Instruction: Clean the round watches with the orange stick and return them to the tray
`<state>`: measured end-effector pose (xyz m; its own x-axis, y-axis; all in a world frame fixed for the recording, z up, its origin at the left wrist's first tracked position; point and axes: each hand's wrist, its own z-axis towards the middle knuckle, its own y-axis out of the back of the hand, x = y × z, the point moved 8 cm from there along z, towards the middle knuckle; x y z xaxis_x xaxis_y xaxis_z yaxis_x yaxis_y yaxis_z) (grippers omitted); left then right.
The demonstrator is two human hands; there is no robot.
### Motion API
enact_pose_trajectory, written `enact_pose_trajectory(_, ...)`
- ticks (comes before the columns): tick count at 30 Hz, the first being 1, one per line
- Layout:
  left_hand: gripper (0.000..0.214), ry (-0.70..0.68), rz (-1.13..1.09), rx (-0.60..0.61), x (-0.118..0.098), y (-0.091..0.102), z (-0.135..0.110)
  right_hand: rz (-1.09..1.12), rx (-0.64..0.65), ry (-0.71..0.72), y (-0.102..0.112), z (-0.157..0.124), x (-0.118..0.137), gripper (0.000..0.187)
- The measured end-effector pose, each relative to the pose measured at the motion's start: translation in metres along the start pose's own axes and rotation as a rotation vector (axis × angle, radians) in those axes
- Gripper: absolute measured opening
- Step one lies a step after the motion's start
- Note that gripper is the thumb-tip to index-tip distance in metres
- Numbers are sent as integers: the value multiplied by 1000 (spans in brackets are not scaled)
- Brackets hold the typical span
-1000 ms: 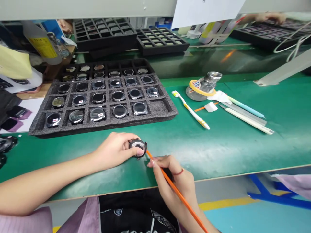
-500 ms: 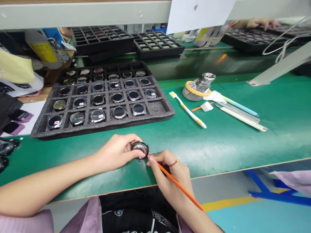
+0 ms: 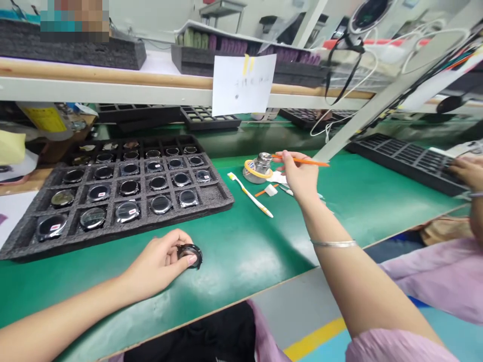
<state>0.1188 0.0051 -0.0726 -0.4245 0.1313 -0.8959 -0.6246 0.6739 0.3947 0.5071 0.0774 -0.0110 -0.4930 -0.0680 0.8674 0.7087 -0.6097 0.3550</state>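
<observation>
My left hand (image 3: 160, 261) rests on the green mat near the front edge, fingers closed round a small round black watch case (image 3: 190, 254). My right hand (image 3: 300, 176) is stretched out over the mat, pinching a thin orange stick (image 3: 305, 161) that lies level. The stick's left tip is at the top of a small metal dispenser bottle (image 3: 260, 166) with a yellow tape ring around its base. A grey foam tray (image 3: 221, 198) with several round watch cases in its pockets lies left of the bottle, behind my left hand.
A white and yellow toothbrush (image 3: 251, 195) and white swabs lie beside the bottle. Black trays stand under a shelf with a white paper note (image 3: 243, 85). Another black tray (image 3: 400, 161) lies at the right, where a co-worker's hand (image 3: 468, 171) and pink sleeve show.
My right hand left the watch case and carried the orange stick away to the dispenser bottle. The left hand kept hold of the case. The view swung up and right.
</observation>
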Motion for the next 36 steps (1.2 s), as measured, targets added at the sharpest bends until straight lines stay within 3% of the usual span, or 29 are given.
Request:
enact_pose_trajectory(5, 39, 40, -3, 29, 8, 0, 3, -77, 61, -45, -7, 20, -14, 27)
enact_pose_trajectory(10, 36, 43, -14, 89, -2, -1, 2, -84, 38, -41, -9, 1, 5, 19)
enact_pose_trajectory(13, 32, 87, -56, 71, -1, 0, 2, -17, 43, 12, -23, -42, 34, 14)
enact_pose_trajectory(15, 31, 120, -87, 66, 1, -1, 2, 54, 129, 64, -41, -89, 59, 15)
enact_pose_trajectory(19, 30, 137, -125, 64, 3, -2, 2, 204, 511, 182, -84, -188, 104, 6)
enact_pose_trajectory(21, 31, 138, -128, 60, 3, -3, 2, 185, 607, 280, -94, -215, 118, 5)
enact_pose_trajectory(25, 31, 129, -138, 44, 4, -2, 3, 100, 629, 424, -100, -218, 125, 13)
enact_pose_trajectory(30, 26, 149, -164, 44, 7, -3, 5, 106, 670, 481, -99, -221, 124, 18)
enact_pose_trajectory(36, 24, 143, -139, 63, 6, -5, 5, 98, 450, 399, -91, -236, 111, 18)
